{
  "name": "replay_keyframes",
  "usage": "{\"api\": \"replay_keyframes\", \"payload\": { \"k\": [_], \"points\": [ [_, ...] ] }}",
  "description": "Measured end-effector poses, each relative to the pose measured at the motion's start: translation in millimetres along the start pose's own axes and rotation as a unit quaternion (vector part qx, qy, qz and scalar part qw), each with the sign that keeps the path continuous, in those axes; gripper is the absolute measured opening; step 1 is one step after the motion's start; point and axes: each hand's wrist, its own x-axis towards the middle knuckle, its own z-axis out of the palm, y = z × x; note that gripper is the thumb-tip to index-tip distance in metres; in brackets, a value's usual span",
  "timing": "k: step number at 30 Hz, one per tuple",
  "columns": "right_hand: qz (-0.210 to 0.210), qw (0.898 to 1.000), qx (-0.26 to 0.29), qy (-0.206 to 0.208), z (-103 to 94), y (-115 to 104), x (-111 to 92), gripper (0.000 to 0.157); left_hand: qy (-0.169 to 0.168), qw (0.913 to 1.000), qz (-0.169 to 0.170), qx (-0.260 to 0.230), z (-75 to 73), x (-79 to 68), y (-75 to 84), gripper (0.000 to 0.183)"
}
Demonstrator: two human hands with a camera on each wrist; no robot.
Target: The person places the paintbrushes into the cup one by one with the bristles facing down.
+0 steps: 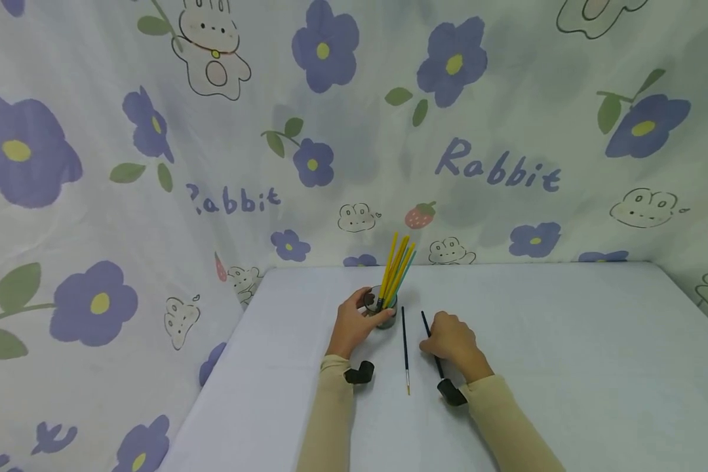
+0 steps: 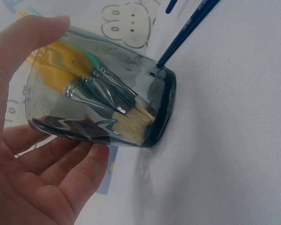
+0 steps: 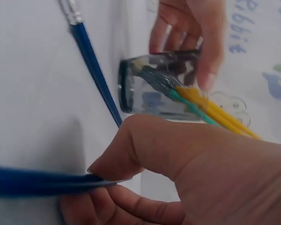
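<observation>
A clear glass (image 1: 387, 322) with a dark, thick base stands left of the table's middle. My left hand (image 1: 354, 322) grips it, thumb on one side and fingers on the other. Inside lean several yellow-handled paintbrushes (image 1: 396, 269) and a teal-handled paintbrush (image 3: 192, 104), bristles down. My right hand (image 1: 455, 344) pinches a dark blue paintbrush (image 3: 42, 183) between thumb and fingers, low over the table. Between the hands lies another dark blue paintbrush (image 1: 405, 341), its bristle tip towards me; its handle end is near the glass base in the left wrist view.
A white cloth covers the table (image 1: 578, 354). Behind and to the left hangs a curtain (image 1: 366, 131) printed with purple flowers and rabbits. Black wrist devices (image 1: 361, 372) sit at both sleeves.
</observation>
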Motion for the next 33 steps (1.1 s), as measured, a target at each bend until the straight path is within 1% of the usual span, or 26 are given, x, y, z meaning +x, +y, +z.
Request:
{"api": "replay_keyframes", "payload": {
  "k": [3, 7, 11, 15, 20, 26, 29, 33],
  "points": [
    [0.004, 0.999, 0.045, -0.013, -5.3, 4, 1, 0.023, 0.0, 1.0, 0.0, 0.0, -0.2, -0.7, -0.1, 0.085],
    [0.006, 0.993, 0.116, -0.019, -10.9, 11, 5, 0.025, -0.005, 1.0, 0.001, -0.007, -0.4, -1.0, -0.1, 0.086],
    [0.015, 0.984, 0.18, -0.012, -16.0, 17, 9, 0.028, -0.007, 0.9999, 0.004, -0.008, -0.8, -0.1, -0.7, 0.085],
    [0.013, 0.971, 0.238, -0.009, -22.7, 22, 11, 0.031, -0.006, 0.9999, 0.003, -0.008, -0.9, 0.6, -1.5, 0.084],
    [0.021, 0.95, 0.31, -0.007, -31.3, 25, 12, 0.034, -0.004, 1.0, -0.001, -0.007, -0.7, 0.4, -1.8, 0.084],
    [0.032, 0.917, 0.398, 0.014, -37.4, 29, 13, 0.035, -0.005, 1.0, 0.002, -0.007, 0.2, 1.2, -2.8, 0.085],
    [0.032, 0.902, 0.429, 0.03, -40.8, 29, 13, 0.034, -0.005, 0.9999, 0.004, -0.009, 0.3, 2.1, -3.6, 0.085],
    [0.031, 0.887, 0.459, 0.048, -45.5, 28, 13, 0.033, -0.005, 0.9999, 0.006, -0.011, 0.0, 2.5, -4.3, 0.086]
  ]
}}
